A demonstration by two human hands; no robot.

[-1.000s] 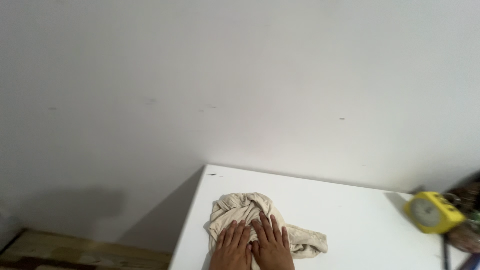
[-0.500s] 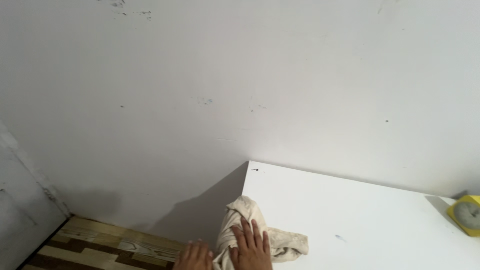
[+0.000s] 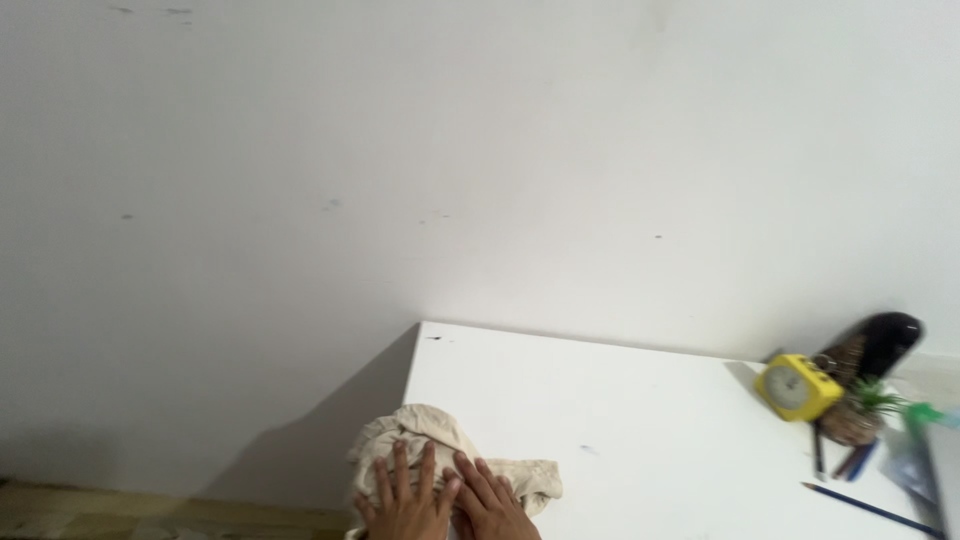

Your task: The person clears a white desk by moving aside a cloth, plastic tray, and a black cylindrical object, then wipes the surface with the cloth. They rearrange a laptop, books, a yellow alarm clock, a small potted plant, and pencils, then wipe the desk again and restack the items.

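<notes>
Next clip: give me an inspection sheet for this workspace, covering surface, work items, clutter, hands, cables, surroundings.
Surface: white table, a few small dark marks.
Work items: crumpled beige cloth at the table's left edge.
Clutter: yellow clock, small plant, dark rounded object, pencil at right.
Hands: left hand and right hand flat on the cloth, fingers spread.
Cables: nothing seen.
Surroundings: white wall, wooden floor lower left.

hands (image 3: pixel 445 500): wrists cut off below | cloth (image 3: pixel 425 440): partly covered | right-edge clutter (image 3: pixel 925 440): blurred
</notes>
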